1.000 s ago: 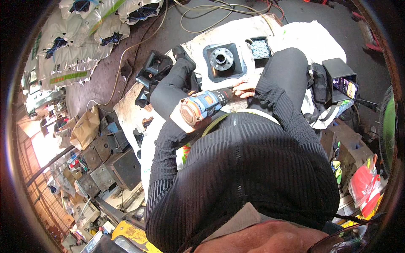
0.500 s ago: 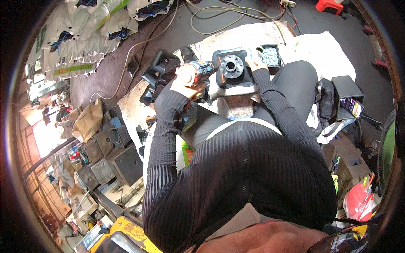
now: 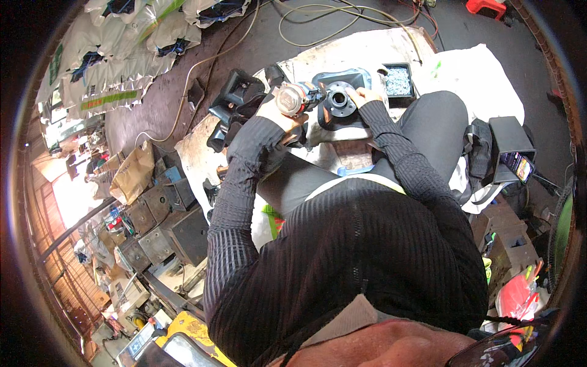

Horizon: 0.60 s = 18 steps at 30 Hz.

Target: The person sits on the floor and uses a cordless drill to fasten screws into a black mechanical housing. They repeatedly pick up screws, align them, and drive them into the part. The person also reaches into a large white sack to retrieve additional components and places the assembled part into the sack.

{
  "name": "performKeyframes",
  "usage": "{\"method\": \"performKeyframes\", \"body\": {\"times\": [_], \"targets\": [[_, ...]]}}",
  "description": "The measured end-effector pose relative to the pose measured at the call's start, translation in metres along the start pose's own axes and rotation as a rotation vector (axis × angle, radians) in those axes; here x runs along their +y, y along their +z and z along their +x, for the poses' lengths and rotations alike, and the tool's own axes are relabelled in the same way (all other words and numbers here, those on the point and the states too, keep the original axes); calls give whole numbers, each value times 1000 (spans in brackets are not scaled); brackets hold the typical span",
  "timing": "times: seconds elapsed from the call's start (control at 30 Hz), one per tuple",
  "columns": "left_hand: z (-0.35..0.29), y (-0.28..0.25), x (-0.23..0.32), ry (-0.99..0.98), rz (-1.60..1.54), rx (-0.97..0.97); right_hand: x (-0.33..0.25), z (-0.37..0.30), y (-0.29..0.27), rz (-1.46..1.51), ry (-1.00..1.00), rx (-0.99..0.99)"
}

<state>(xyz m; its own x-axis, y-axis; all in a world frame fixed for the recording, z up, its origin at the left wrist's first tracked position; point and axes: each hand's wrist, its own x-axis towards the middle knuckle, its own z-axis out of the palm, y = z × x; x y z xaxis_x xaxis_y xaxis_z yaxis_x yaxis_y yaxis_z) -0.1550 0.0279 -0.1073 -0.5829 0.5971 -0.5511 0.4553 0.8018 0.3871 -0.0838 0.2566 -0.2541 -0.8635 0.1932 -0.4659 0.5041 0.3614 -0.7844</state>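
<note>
My left hand is wrapped round a cordless power driver, its front end pointing right at the near-left edge of a round black flange. The flange has a hollow centre and a ring of holes. It stands on a square black rubber-like base in front of my lap. At the flange's right rim, my right hand has its fingers pinched together; anything between them is too small to make out. Just beyond that hand sits a black tray of small bluish metal pieces.
Several black moulded parts lie left of the driver on the pale cloth. A cable loops over the dark floor. Right of my knee stands a black box with a phone. Metal blocks line the left side.
My right hand has moved from near the tray to the flange's rim. The driver has turned a little and come closer to the flange's left side.
</note>
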Motion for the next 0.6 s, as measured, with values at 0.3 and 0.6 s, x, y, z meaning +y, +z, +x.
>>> {"method": "performKeyframes", "body": {"times": [0.3, 0.6], "targets": [[18, -46, 40, -174, 147, -104, 4, 0, -5, 79, 35, -15], [31, -50, 48, -203, 191, -227, 9, 7, 1, 96, 14, 1]]}}
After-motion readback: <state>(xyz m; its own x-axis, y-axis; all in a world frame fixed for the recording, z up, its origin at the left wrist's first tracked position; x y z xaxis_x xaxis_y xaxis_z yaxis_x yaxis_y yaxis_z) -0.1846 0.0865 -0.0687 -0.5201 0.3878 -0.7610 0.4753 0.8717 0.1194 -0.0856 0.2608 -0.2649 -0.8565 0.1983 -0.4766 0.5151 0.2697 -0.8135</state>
